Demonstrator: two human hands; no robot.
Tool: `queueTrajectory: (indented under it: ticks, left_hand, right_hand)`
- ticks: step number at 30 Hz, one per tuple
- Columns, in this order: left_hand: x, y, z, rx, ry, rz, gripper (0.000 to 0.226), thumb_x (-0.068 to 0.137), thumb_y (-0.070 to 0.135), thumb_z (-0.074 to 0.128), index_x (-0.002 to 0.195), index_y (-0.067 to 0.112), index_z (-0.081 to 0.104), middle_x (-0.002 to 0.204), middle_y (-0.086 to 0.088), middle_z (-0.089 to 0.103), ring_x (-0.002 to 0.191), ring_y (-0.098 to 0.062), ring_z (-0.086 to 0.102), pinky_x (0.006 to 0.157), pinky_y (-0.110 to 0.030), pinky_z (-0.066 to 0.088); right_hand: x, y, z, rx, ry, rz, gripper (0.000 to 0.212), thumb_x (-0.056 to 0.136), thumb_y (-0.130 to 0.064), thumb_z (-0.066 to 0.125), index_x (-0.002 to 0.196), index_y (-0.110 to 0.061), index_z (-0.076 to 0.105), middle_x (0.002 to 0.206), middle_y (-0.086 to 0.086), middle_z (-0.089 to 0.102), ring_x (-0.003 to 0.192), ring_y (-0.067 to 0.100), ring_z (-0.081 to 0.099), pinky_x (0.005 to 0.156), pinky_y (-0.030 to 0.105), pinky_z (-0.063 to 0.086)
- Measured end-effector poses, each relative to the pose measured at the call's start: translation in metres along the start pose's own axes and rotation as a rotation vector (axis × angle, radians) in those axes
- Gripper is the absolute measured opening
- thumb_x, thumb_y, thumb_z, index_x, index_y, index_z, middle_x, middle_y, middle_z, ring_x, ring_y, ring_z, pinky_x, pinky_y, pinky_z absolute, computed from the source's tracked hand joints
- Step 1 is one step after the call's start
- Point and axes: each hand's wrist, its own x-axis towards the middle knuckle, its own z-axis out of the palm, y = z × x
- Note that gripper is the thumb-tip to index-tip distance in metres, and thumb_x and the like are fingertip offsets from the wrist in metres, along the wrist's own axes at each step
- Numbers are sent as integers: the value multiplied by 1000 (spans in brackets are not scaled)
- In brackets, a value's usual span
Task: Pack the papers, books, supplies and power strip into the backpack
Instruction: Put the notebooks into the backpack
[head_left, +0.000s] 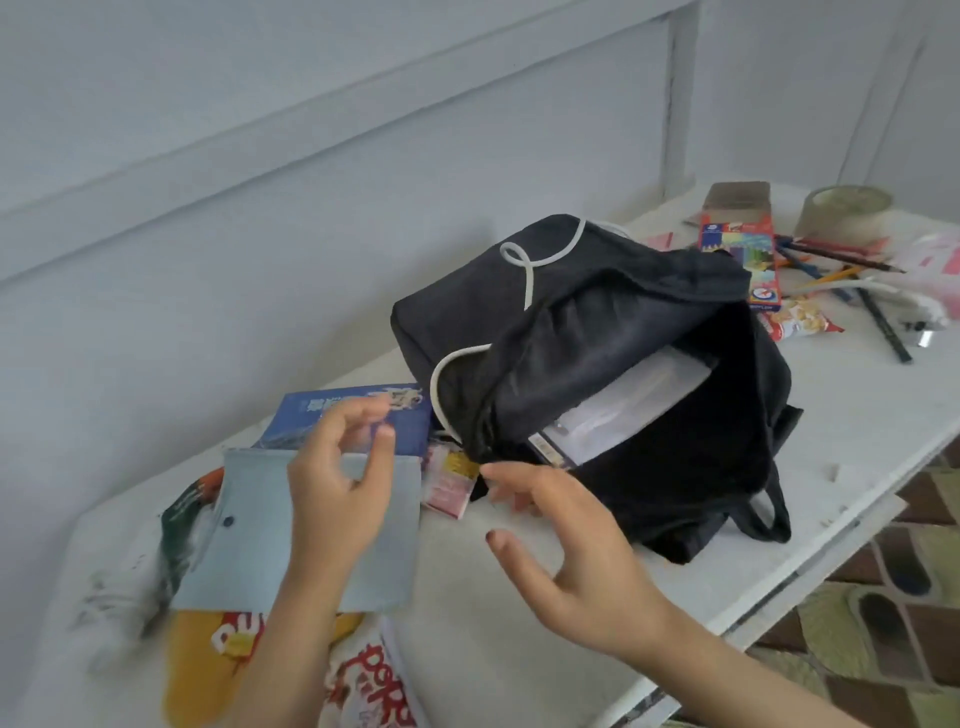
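A black backpack (597, 332) lies open on the white table (857, 415), with white papers (623, 405) showing inside its mouth. A white cord (524, 265) runs over its top. My left hand (337, 483) hovers above a pale blue snap folder (244, 540), fingers loosely spread and holding nothing. A blue book (353, 415) lies behind the folder. My right hand (566, 545) is spread open just in front of the backpack's mouth, empty. Colourful books (208, 654) lie under the folder.
A coloured-pencil box (737, 249), loose pencils (841, 270), a tape roll (847, 213) and a snack packet (800, 325) sit at the far right. A small pink packet (447, 483) lies beside the backpack. The table's front edge runs diagonally at the right, tiled floor (893, 597) below.
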Motion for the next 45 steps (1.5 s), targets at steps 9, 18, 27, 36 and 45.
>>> queueTrajectory:
  ticks: [9, 18, 27, 36, 45]
  left_hand:
    - [5, -89, -109, 528, -160, -253, 20, 86, 13, 64, 79, 31, 68, 144, -8, 41, 135, -25, 29, 110, -39, 25]
    - [23, -94, -123, 208, -277, -491, 19, 91, 12, 56, 80, 21, 70, 119, -1, 54, 96, -16, 54, 65, -22, 42]
    - [47, -59, -134, 151, -131, -289, 24, 84, -1, 61, 86, 22, 69, 110, 8, 53, 106, 0, 43, 91, -13, 26]
    - [80, -11, -129, -429, 0, -223, 37, 81, -16, 51, 83, 18, 63, 69, 14, 67, 67, -2, 60, 58, -15, 46]
    - [84, 11, -110, -719, -127, -278, 46, 86, -8, 43, 69, 22, 74, 82, 9, 66, 77, -8, 62, 67, -24, 53]
  right_hand:
    - [47, 26, 89, -288, -327, -15, 39, 85, -43, 52, 112, -17, 62, 139, 17, 44, 133, 30, 35, 107, 31, 27]
    - [90, 25, 112, -310, -267, 148, 32, 90, -25, 53, 70, -2, 66, 69, 7, 60, 70, 23, 53, 78, 41, 45]
    - [100, -4, 90, -164, -45, 119, 30, 82, -12, 68, 110, -21, 70, 107, 3, 55, 101, 15, 46, 86, 17, 35]
    - [111, -56, 46, 382, 65, 143, 39, 77, -5, 72, 106, -32, 69, 98, 2, 47, 95, 10, 51, 91, 30, 47]
    - [81, -54, 9, 405, -6, 66, 43, 85, 9, 59, 119, -16, 63, 122, -10, 63, 116, 0, 55, 100, 21, 44]
